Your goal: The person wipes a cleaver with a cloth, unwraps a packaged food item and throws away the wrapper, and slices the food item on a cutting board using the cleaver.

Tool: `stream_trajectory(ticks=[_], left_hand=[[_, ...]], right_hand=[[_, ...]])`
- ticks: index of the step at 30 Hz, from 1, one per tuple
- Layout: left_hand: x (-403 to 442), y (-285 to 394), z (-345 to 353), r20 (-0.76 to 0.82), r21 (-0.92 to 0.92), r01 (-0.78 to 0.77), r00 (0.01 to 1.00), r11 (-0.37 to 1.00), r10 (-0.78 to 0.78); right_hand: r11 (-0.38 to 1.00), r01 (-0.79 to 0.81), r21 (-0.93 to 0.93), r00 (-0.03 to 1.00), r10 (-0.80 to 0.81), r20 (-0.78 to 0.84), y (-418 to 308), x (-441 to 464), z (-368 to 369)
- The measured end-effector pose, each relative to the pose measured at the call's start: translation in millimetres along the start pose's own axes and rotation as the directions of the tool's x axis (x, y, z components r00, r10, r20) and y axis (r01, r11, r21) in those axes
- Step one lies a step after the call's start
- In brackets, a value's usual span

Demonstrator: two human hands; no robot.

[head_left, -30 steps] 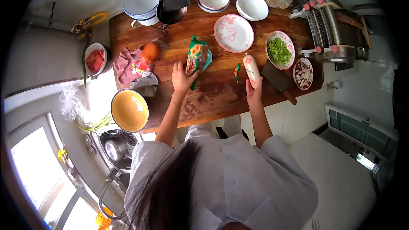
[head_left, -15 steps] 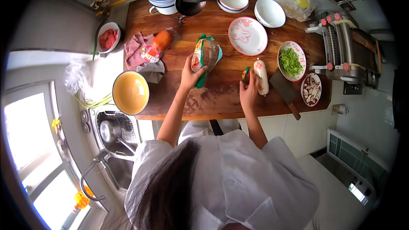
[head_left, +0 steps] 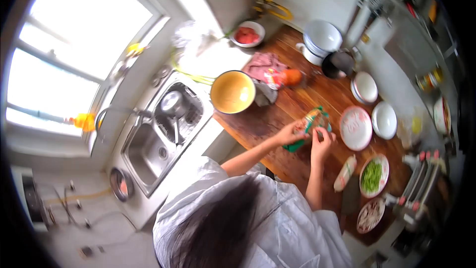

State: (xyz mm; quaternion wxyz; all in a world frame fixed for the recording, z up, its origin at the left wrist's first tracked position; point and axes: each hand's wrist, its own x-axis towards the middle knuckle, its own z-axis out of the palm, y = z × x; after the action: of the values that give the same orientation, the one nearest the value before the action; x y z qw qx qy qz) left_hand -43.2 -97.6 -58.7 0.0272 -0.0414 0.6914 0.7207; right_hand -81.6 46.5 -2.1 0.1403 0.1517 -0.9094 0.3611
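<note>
From where I stand, the work in hand looks like handling the green packet, lifted over the near part of the wooden table. The left hand has its fingers curled around one side of it. The right hand is bent close against the other side, fingertips bunched; I can't tell whether they pinch anything. The white sausage lies apart, beside the bowl of chopped greens. Any further fingertip work, I'd judge, calls for a steady left hold.
</note>
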Motion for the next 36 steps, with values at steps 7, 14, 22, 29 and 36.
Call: stream_trajectory(ticks=[7, 14, 22, 29, 36], left_hand=[[-45.6, 21.3, -6.4, -0.061, -0.127, 0.122, 0.99, 0.984, -0.131], [-145.8, 39.6, 7.8, -0.137, -0.093, 0.075, 0.987, 0.993, -0.088], [-367.6, -17.7, 49.5, -0.376, -0.153, 0.216, 0.889, 0.964, -0.259], [-619.6, -128.3, 133.3, -0.894, -0.445, 0.056, -0.098, 0.894, -0.438], [-794.4, -240.5, 169.9, -0.479, -0.36, -0.621, -0.518, 0.696, -0.709]], right_hand=[[0.961, 0.268, 0.061, 0.948, -0.275, 0.162, 2.2, -19.5, 4.2], [0.914, -0.201, 0.351, 0.928, 0.064, 0.366, -18.9, -60.5, -29.1], [0.788, -0.53, 0.312, 0.205, -0.238, 0.949, -2.4, -184.8, 13.5], [0.912, -0.41, 0.026, -0.393, -0.202, 0.897, -116.6, -388.1, 38.2], [0.948, -0.28, -0.152, -0.629, -0.061, 0.775, -165.8, -663.0, 95.5]])
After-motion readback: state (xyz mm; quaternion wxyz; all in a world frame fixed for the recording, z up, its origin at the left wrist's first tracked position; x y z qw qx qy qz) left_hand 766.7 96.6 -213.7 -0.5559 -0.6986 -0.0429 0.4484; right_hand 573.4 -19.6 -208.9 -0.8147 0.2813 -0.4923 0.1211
